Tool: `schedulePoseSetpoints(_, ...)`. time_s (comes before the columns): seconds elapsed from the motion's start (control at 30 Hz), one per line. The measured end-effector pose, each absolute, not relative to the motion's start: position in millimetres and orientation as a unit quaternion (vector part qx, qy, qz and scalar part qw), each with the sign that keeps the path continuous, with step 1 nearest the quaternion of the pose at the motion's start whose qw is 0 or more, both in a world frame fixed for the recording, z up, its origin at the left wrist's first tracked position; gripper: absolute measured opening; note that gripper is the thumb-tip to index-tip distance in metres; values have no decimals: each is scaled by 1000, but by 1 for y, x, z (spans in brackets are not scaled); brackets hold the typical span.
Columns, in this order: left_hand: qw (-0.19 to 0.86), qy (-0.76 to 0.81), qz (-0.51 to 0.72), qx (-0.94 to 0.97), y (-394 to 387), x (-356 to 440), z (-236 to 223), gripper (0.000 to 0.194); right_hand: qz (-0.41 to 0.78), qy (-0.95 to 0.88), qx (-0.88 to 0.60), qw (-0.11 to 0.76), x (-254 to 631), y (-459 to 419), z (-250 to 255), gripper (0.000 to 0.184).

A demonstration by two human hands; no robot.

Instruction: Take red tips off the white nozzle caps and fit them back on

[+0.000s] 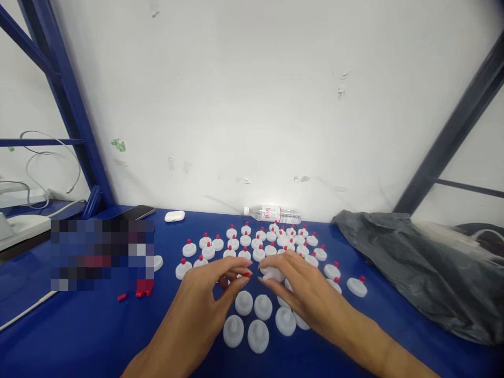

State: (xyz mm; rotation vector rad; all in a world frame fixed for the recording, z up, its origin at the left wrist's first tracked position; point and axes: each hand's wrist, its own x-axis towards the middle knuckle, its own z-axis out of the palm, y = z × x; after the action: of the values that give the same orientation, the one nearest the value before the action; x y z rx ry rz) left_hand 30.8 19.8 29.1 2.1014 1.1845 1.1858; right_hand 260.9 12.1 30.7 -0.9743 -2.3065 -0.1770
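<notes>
Lying nearest, at the bottom centre of the frame, were several bare-nozzled translucent lids [258, 336] on the blue bench [86, 336], nozzles up. Just beyond them, the left hand [199, 294] pinched a small red cap [247, 275] between thumb and fingertips. Facing it, slightly right of centre, the right hand [311, 291] curled its fingers around a white lid [273, 274]; whether it gripped that lid or merely covered it, I could not tell. The thumbs stood apart.

The step in hand looked like fitting a red cap onto a lid's nozzle. If so, the next move called for steadying one lid, lining the cap up with its nozzle and pressing or twisting it down.

Loose red caps [122, 297] lay at the left of the frame, beside a pixelated patch. Past the hands, red-capped lids [189, 248] stood upright in a loose crowd across the middle.

As for containers, a dark plastic bag [394, 262] slumped at the right, its contents hidden. Farther back, against the wall [252, 105], a clear plastic bottle [275, 214] lay on its side, white-capped; how much liquid it held was unclear. A white earbud case [174, 216] rested left of it, its inside unseen.
</notes>
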Motion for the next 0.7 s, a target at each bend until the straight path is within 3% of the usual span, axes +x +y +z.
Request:
schedulePoseSetpoints(0.27,239,368,403,803,19,35,25,18,-88,-885,-325,322,255,5,30,30)
schedulePoseSetpoints(0.57,246,362,394,808,14,37,26,19,-74,-883,-353,299,258,5,28,34)
schedulePoseSetpoints(0.7,234,349,414,807,13,38,24,19,-76,-883,-345,308,258,6,27,27)
